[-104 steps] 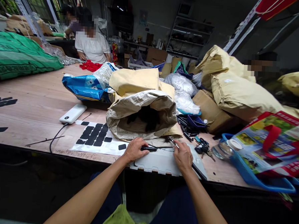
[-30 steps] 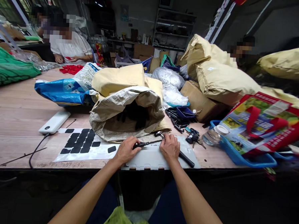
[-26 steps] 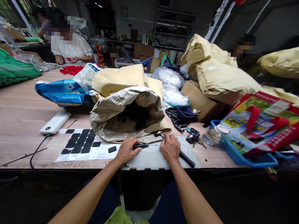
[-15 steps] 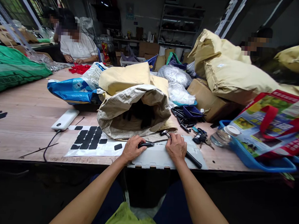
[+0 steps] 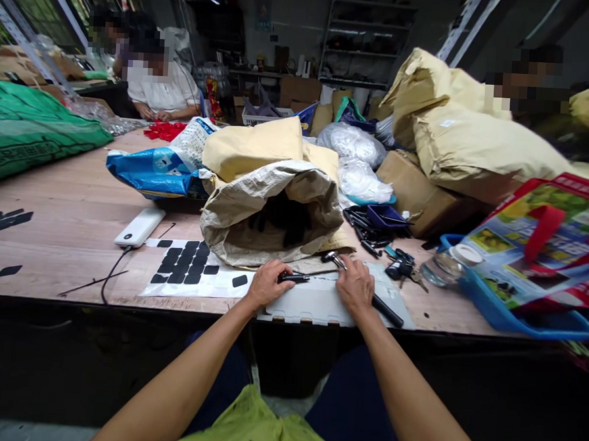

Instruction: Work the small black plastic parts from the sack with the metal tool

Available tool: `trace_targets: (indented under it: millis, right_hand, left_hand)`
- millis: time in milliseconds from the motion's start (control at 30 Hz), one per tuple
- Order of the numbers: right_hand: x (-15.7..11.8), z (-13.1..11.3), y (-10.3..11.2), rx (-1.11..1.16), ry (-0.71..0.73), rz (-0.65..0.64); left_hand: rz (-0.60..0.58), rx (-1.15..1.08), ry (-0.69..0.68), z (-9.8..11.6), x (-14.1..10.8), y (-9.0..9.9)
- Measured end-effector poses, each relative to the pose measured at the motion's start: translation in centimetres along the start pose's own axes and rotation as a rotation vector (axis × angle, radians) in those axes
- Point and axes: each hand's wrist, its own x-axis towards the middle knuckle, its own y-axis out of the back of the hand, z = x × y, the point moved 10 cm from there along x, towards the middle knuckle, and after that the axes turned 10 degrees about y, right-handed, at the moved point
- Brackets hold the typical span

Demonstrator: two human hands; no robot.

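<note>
My left hand (image 5: 270, 284) is closed on a small black cylindrical part (image 5: 296, 278), which pokes out to the right of the fingers. It rests over a light grey board (image 5: 314, 305) at the table's front edge. My right hand (image 5: 355, 288) is wrapped round a hammer, its black handle (image 5: 387, 311) sticking out toward the lower right and its metal head (image 5: 331, 256) lying beyond the fingers. A thin dark rod (image 5: 321, 272) runs between the two hands. Just behind them, a pale woven sack (image 5: 225, 233) gapes toward me with dark pieces inside.
Black stickers (image 5: 186, 262) on a white sheet and a white power bank (image 5: 140, 227) lie left. Black parts (image 5: 367, 234), keys (image 5: 401, 265), a clear jar (image 5: 443, 266) and a blue tray (image 5: 511, 311) stand right. Across the table sits a person in white (image 5: 166, 89).
The whole view has shifted slightly, so things appear a little farther right. Both hands keep their holds on the black part and the hammer.
</note>
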Motion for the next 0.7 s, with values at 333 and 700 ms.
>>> trace_targets:
  millis: [333,700]
  right_hand:
    - [-4.3,-7.9,3.4,0.625,0.17,0.054]
    - [-5.8,-9.5,2.8,0.462,0.167,0.026]
  left_hand:
    - [-0.001,-0.046,0.026,-0.3,0.1,0.1]
    - [0.026,-0.05,0.045,-0.3,0.0,0.0]
